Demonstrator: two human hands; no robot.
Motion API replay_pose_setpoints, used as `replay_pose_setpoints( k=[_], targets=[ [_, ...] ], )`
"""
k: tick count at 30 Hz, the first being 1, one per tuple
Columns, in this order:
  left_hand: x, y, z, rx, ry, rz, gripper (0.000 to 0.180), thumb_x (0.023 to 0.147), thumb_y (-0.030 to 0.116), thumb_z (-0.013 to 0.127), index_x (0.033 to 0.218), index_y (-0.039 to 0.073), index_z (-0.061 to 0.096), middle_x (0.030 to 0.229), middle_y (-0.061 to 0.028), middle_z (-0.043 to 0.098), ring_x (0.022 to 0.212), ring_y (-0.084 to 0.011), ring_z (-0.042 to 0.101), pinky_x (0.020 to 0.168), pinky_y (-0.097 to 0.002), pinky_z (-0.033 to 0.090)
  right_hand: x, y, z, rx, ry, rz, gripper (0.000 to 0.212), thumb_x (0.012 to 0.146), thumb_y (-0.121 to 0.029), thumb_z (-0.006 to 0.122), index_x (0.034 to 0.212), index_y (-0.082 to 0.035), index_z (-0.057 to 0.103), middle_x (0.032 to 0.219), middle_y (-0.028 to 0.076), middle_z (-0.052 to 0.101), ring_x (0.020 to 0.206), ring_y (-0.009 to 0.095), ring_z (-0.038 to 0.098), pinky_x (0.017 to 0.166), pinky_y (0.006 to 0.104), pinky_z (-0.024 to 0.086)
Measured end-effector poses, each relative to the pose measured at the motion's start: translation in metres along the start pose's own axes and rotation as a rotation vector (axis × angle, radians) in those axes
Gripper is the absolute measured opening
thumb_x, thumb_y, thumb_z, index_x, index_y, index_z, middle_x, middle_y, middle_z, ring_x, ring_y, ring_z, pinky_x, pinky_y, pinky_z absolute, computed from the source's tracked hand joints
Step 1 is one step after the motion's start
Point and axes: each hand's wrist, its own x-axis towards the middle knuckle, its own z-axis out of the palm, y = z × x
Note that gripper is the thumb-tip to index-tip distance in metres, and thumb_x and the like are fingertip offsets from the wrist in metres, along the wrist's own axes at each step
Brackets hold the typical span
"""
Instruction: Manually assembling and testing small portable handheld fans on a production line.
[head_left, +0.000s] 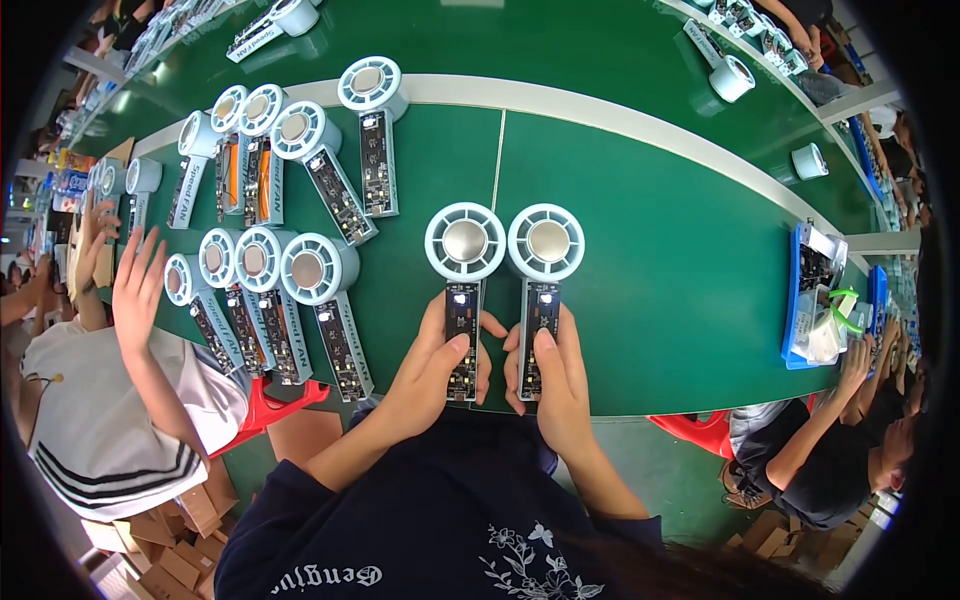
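My left hand [425,365] is closed round the handle of a pale blue handheld fan [465,241], thumb on its black circuit board. A second fan of the same kind [547,243] is gripped by my right hand [563,372], its thumb likewise resting on the board. Both fans stand side by side, round heads away from me, silver discs up. A small white light glows on each board. To my left, several more open-handled fans [318,270] lie in two rows on the green table [640,300], boards exposed.
A blue tray [793,300] with parts and small bags stands at the right table edge. Beyond the pale divider [560,100] lie other fans [733,78]. At left, a co-worker's raised hand [138,290] is near the fan rows. Red stools [262,412] stand below.
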Motion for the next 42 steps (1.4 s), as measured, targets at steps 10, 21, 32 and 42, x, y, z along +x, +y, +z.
replay_pose_setpoints(
  k=[10,21,32,42],
  targets=[
    [-0.0003,0.0013,-0.0024,0.004,-0.006,0.009,0.046,0.091,0.008,0.03,0.134,-0.002,0.015,0.114,-0.0191,0.046,0.064,-0.0155,0.05,0.053,-0.0259,0.044,0.0004,0.0015,0.0013,0.002,-0.008,-0.013,0.027,0.096,-0.018,0.031,0.117,-0.001,0.034,0.093,0.012,0.049,0.058,0.01,0.045,0.037,0.0195,0.035],
    [0.0007,0.0015,-0.0039,-0.002,-0.007,0.007,0.043,0.093,0.011,0.029,0.132,-0.002,0.017,0.115,-0.0196,0.046,0.063,-0.0157,0.05,0.051,-0.0266,0.044,0.0012,-0.0011,0.0034,-0.002,0.002,-0.023,0.029,0.096,-0.019,0.031,0.118,0.0,0.034,0.091,0.012,0.049,0.056,0.011,0.046,0.036,0.0207,0.037],
    [-0.0014,0.003,-0.0035,0.051,-0.022,0.017,0.043,0.093,0.011,0.029,0.132,-0.002,0.017,0.114,-0.0193,0.046,0.064,-0.0159,0.051,0.053,-0.0271,0.045,0.0011,0.002,0.0018,-0.015,-0.012,-0.04,0.03,0.096,-0.019,0.031,0.119,0.0,0.033,0.09,0.012,0.049,0.056,0.012,0.048,0.036,0.021,0.039],
    [0.0039,0.0043,-0.0014,0.06,0.01,-0.012,0.036,0.096,0.016,0.03,0.126,-0.002,0.023,0.11,-0.0167,0.049,0.06,-0.0145,0.05,0.05,-0.0253,0.044,0.0062,-0.0042,0.0038,-0.035,0.046,-0.051,0.026,0.096,-0.023,0.029,0.109,0.0,0.035,0.083,0.012,0.05,0.053,0.013,0.049,0.04,0.0242,0.044]
  ],
)
